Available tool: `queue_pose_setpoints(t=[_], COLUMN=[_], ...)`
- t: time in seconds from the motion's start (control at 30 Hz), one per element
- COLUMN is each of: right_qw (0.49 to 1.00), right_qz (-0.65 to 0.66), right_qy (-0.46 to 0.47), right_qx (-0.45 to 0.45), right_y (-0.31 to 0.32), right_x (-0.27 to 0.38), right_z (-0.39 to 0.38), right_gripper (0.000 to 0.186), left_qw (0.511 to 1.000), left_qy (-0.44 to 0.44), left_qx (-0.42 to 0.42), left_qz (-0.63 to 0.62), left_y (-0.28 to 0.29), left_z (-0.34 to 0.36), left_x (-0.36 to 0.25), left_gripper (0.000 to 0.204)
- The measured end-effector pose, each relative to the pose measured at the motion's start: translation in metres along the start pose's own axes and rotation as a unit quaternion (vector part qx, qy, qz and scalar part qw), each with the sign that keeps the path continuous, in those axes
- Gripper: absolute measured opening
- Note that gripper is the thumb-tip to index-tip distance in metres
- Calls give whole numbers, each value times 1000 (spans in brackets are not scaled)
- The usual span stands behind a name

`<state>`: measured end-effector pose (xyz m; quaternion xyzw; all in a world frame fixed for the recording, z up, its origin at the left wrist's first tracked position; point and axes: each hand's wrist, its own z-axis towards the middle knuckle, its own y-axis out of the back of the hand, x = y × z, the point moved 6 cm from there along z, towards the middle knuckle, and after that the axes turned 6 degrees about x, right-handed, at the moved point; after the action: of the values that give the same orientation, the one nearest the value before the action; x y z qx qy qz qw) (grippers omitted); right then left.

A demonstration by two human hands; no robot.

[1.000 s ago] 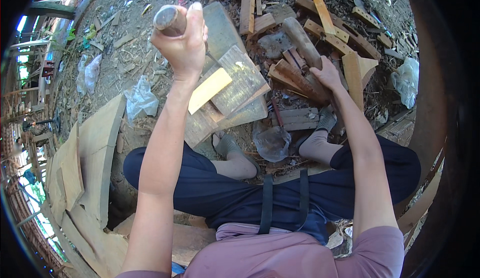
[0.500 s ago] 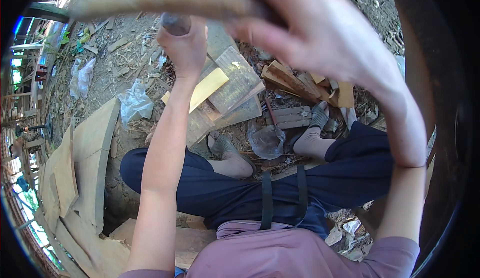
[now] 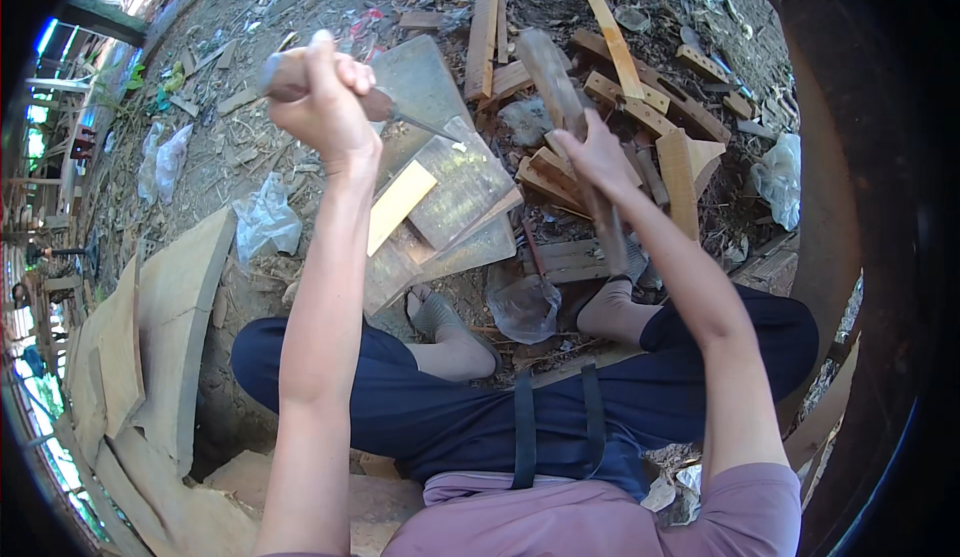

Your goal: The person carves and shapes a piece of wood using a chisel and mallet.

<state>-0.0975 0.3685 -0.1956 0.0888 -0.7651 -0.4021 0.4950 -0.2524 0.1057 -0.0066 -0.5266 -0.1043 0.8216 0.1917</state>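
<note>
My left hand (image 3: 322, 107) is raised and closed around the round wooden handle of a tool (image 3: 285, 77). Its thin metal blade points right, over a flat grey board (image 3: 455, 185). A pale yellow wood strip (image 3: 398, 207) lies on that board. My right hand (image 3: 595, 157) grips a long brown wood stick (image 3: 560, 87), blurred by motion, over a pile of wood offcuts (image 3: 640, 107). I sit on the ground with my legs folded and my feet (image 3: 440, 317) just below the boards.
Curved pale planks (image 3: 170, 327) are stacked at my left. Crumpled plastic bags lie at left (image 3: 265, 219) and far right (image 3: 778, 177), and clear plastic (image 3: 525, 307) lies between my feet. Wood chips and slats cover the dirt ahead.
My right hand, which had swung up close to the camera with a wood piece, has dropped back over the offcut pile holding the stick. My left hand stays raised with the tool.
</note>
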Motion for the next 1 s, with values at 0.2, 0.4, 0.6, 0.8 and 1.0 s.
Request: queue_pose_setpoints(t=[0.2, 0.4, 0.6, 0.8, 1.0], right_qw=[984, 913, 1000, 970, 946], right_qz=[26, 159, -21, -192, -308], right_qy=[172, 246, -8, -146, 96], right_qx=[-40, 285, -17, -36, 19], right_y=[-19, 13, 65, 57, -12], right_x=[-4, 115, -39, -144, -115], right_z=[8, -10, 52, 56, 27], right_gripper=[50, 73, 50, 44, 37], left_qw=[982, 951, 897, 809, 721], left_qy=[143, 256, 234, 266, 145], left_qx=[73, 122, 318, 308, 356], left_qz=[-102, -125, 199, 425, 576], left_y=[-49, -91, -85, 69, 92], left_z=[-5, -28, -43, -76, -120], left_x=[47, 112, 118, 84, 56], left_gripper=[20, 13, 54, 39, 47])
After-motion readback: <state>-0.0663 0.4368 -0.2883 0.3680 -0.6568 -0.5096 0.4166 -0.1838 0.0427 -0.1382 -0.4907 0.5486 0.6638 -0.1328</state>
